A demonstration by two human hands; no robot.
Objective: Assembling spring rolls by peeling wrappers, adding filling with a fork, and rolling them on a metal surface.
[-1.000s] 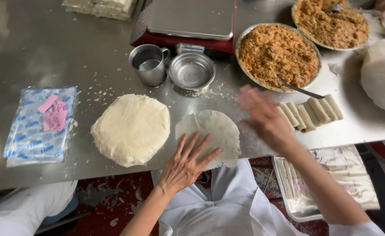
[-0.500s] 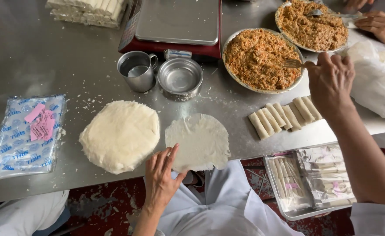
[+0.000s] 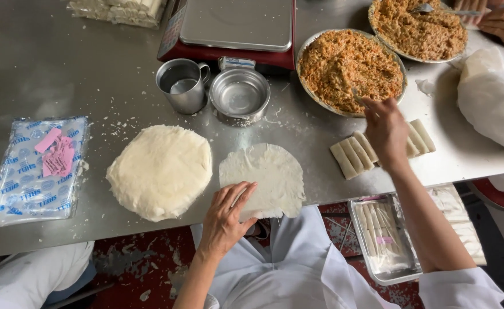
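Wrapper sheet point(image 3: 263, 178) lies flat on the bench point(image 3: 63, 68), pinned under the left hand point(image 3: 226, 220) with fingers spread. The right hand point(image 3: 386, 129), beyond it, clamps a spoon point(image 3: 357, 95) in the filling bowl point(image 3: 349, 63).

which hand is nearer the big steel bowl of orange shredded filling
Right. The right hand reaches over the near rim of the steel bowl of orange shredded filling. The left hand rests well away, on the thin round wrapper sheet.
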